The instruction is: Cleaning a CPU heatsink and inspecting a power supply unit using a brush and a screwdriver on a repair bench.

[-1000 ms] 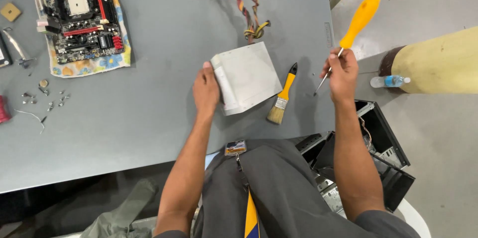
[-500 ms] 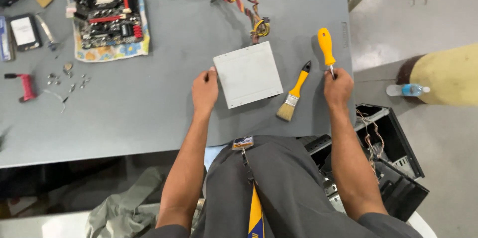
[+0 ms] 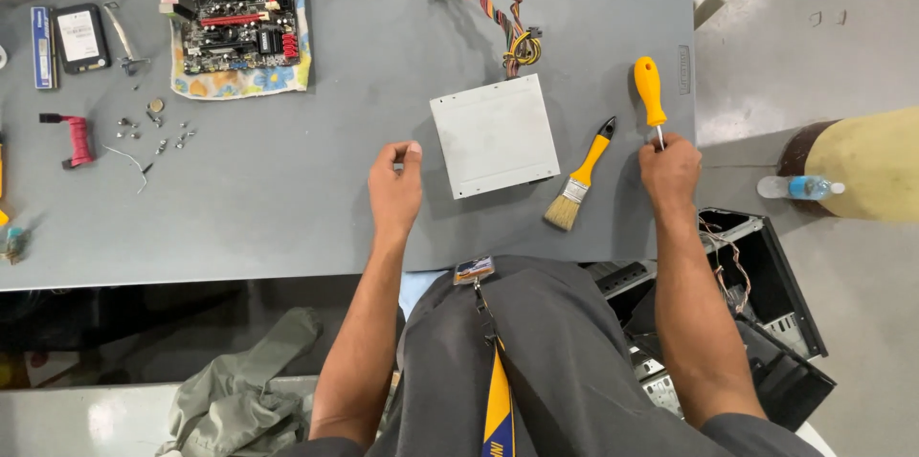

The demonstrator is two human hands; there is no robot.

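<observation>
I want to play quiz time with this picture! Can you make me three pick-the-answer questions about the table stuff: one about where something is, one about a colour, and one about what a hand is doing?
1. Where does the paintbrush lie?
A. On the circuit board
B. Between the grey metal box and the screwdriver
C. On the floor

2. What colour is the screwdriver's handle?
A. Green
B. Black
C. Orange-yellow

3. What is the right hand doing?
A. Holding the screwdriver by its metal end
B. Resting flat on the box
C. Holding the water bottle

Answers: 1 B, the brush lies on the table right of the box and left of the screwdriver. 2 C, the handle shows bright orange-yellow. 3 A, the fingers close round the shaft, handle pointing away.
</observation>
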